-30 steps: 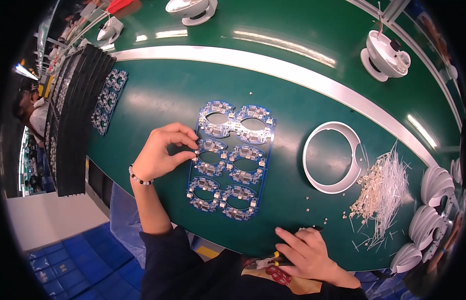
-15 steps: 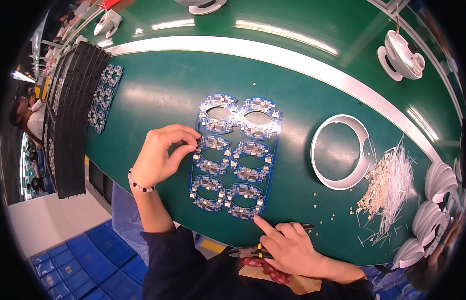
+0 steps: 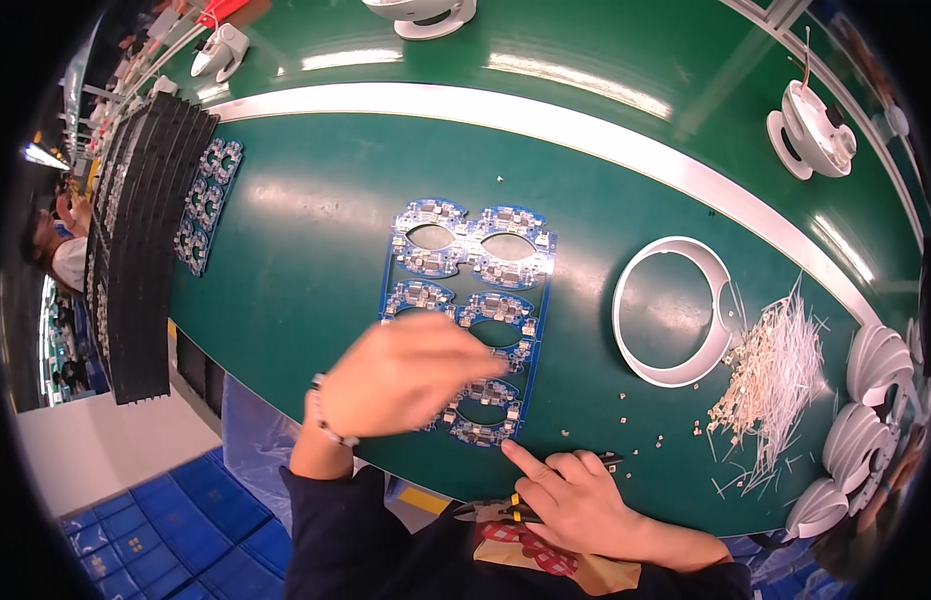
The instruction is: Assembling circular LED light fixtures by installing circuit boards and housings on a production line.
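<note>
A blue panel of several joined circuit boards (image 3: 473, 247) lies on the green table before me, with eye-shaped cut-outs and small white parts. Over its lower left hangs my left hand (image 3: 411, 375), smeared by motion, a beaded bracelet on the wrist. Its fingertips point right, and what they hold, if anything, cannot be made out; the hand covers part of the panel. The outstretched index finger of my right hand (image 3: 581, 505) touches the panel's lower right corner. Its other fingers curl around cutting pliers (image 3: 483, 511) with yellow-and-black handles, jaws pointing left.
On the right stands a white ring (image 3: 626, 325) beside a heap of thin white sticks and tiny cream pieces (image 3: 776, 375). Loose bits lie near it. Black racks (image 3: 136, 250) stand at left beside another blue panel (image 3: 206, 205). White curved housings (image 3: 851, 430) line the right edge.
My left hand has moved from the panel's left edge rightward and nearer, over its lower part. My right hand stays at the corner. The whole view has shifted slightly.
</note>
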Action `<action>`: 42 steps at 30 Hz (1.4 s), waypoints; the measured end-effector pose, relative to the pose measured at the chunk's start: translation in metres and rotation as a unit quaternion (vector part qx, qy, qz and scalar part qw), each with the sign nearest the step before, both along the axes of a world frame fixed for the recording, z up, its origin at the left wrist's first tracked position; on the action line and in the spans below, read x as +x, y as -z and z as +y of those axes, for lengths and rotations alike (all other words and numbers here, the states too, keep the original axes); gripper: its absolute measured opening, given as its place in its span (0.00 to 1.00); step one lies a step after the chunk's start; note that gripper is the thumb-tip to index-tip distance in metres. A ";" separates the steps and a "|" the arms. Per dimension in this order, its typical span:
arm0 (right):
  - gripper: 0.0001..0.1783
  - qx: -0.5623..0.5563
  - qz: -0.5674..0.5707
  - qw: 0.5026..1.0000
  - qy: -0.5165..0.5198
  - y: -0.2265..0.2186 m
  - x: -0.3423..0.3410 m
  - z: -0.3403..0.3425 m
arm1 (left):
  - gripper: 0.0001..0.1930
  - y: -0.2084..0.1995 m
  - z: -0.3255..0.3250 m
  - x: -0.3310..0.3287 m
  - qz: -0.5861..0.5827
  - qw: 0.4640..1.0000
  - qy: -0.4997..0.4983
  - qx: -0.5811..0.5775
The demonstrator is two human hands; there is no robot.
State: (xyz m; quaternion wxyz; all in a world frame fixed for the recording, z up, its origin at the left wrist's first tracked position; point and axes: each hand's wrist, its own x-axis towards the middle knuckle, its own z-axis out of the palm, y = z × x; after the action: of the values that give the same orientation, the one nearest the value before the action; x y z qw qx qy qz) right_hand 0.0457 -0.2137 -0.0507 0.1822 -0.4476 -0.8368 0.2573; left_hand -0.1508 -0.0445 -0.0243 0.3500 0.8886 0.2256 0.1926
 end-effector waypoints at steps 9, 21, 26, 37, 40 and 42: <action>0.05 -0.001 0.000 1.000 0.001 -0.001 0.003 0.000 | 0.09 0.006 0.019 -0.035 0.112 0.987 -0.103 -0.058; 0.24 -0.042 -0.042 0.998 -0.034 -0.001 0.005 -0.004 | 0.04 0.004 0.012 -0.030 0.140 0.981 -0.131 0.005; 0.24 -0.035 -0.036 0.998 -0.032 -0.002 0.005 -0.004 | 0.03 0.003 0.010 -0.031 0.097 0.986 -0.132 -0.039; 0.03 0.020 0.004 1.000 -0.002 -0.001 0.001 0.001 | 0.11 0.023 -0.026 0.025 -0.119 0.991 0.051 0.027; 0.03 0.017 0.009 1.000 -0.005 -0.002 -0.001 0.001 | 0.10 0.018 -0.022 0.018 -0.114 0.992 0.005 0.056; 0.03 0.009 -0.003 1.000 0.002 0.000 0.002 0.000 | 0.07 0.011 -0.005 0.001 -0.061 0.995 -0.055 0.064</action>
State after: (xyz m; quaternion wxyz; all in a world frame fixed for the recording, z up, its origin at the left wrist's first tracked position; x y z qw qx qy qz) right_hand 0.0481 -0.2141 -0.0510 0.1838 -0.4484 -0.8389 0.2478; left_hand -0.1497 -0.0495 -0.0351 0.2942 0.8822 0.2395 0.2789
